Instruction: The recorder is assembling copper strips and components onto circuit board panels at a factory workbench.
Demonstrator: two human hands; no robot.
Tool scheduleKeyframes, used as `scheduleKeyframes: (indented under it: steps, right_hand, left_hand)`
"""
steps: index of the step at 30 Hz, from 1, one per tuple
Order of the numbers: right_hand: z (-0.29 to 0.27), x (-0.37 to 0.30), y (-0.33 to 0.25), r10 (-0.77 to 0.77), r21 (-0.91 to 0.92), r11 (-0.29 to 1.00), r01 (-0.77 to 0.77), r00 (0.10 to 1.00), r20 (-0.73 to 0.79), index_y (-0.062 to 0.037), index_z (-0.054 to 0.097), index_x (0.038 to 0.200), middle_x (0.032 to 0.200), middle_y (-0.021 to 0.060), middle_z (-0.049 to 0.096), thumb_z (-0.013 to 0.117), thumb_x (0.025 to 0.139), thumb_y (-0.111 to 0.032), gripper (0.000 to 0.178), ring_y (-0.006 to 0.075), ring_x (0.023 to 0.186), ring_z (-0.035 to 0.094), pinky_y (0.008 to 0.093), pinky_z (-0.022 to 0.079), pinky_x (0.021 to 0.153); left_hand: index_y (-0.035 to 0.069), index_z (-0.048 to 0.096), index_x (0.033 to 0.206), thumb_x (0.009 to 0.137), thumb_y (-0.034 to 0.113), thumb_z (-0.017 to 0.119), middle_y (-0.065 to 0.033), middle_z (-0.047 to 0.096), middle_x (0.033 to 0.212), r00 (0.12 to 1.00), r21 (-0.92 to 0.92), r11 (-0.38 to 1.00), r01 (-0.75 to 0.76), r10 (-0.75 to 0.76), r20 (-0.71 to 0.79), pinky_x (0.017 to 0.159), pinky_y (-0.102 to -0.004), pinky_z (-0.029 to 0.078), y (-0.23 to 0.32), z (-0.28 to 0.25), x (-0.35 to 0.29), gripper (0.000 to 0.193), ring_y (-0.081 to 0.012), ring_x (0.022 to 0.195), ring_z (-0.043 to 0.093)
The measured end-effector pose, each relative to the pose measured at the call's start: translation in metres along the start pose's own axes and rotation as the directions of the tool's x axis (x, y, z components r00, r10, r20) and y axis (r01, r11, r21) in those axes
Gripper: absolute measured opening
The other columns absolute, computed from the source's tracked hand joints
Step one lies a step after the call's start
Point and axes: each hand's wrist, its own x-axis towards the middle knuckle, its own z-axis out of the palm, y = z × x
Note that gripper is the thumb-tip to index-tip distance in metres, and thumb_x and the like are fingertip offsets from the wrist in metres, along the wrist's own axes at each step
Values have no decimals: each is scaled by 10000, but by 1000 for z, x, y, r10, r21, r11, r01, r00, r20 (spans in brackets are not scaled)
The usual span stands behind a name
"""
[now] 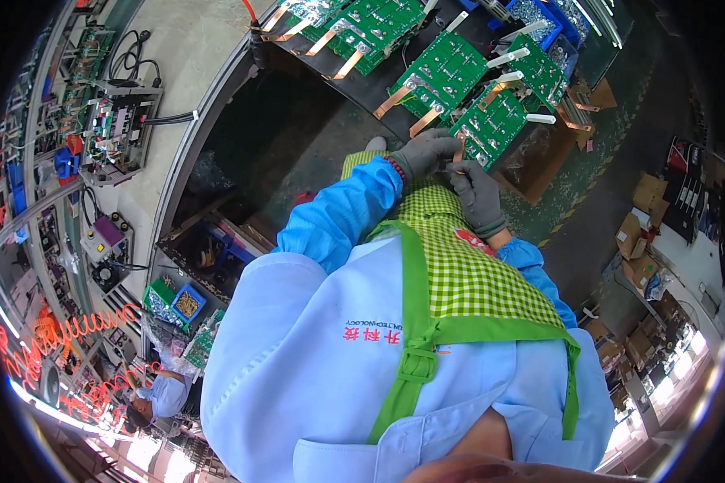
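My left hand point(425, 153), in a grey glove, is closed with its fingertips at a copper strip point(460, 148) on the near edge of a green circuit board point(493, 127). Just below, my right hand point(479, 197), gloved alike, has its fingers curled and pinched at the lower end of that strip. Anything small between the fingertips is hidden. The board carries silver metal parts and a white bar point(540, 118) that sticks out at its right. It lies at the front edge of the dark bench, close to my checkered green apron point(491, 274).
Beside it lie more boards with copper strips, one point(445, 71) to the left and another point(536, 72) behind. Blue bins point(544, 24) of small metal parts stand farther back. A cardboard box point(532, 173) sits below the bench at the right. Another person point(167, 392) works at the lower left.
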Motion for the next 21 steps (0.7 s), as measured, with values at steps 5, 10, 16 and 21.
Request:
scheduleKeyframes:
  steps: [5, 10, 16, 21]
  right_hand:
    - [5, 7, 1, 20, -91, 996, -12, 996, 90, -34, 565, 998, 894, 137, 608, 583, 870, -148, 172, 237, 776, 620, 317, 483, 700]
    - [-31, 28, -27, 16, -118, 993, 28, 934, 357, -34, 562, 1061, 921, 137, 611, 632, 817, -160, 284, 242, 789, 616, 325, 484, 713]
    - [-161, 97, -71, 36, -219, 975, -39, 999, -17, -39, 587, 1057, 816, 49, 596, 587, 852, -191, 255, 112, 726, 565, 273, 459, 649]
    - [-264, 188, 17, 4, -228, 971, -69, 961, -275, -48, 608, 1039, 858, 72, 612, 584, 851, -197, 241, 119, 771, 572, 261, 459, 693]
  left_hand:
    - [-3, 586, 962, 847, 214, 602, -62, 619, 882, 976, 587, 802, -112, 199, -86, 648, -270, 489, -6, -5, 18, 246, -118, 753, 587]
    - [-9, 597, 852, 858, 228, 618, -38, 603, 719, 936, 666, 713, -220, 348, -63, 576, -246, 463, -15, -15, 29, 238, -110, 636, 564]
    - [16, 550, 811, 890, 243, 582, -47, 564, 683, 968, 544, 831, -118, 219, -126, 497, -242, 416, -10, 1, 11, 243, -101, 557, 515]
    - [11, 546, 828, 886, 211, 571, -52, 570, 687, 973, 516, 853, -79, 178, -145, 488, -242, 400, 5, 24, 1, 210, -103, 549, 518]
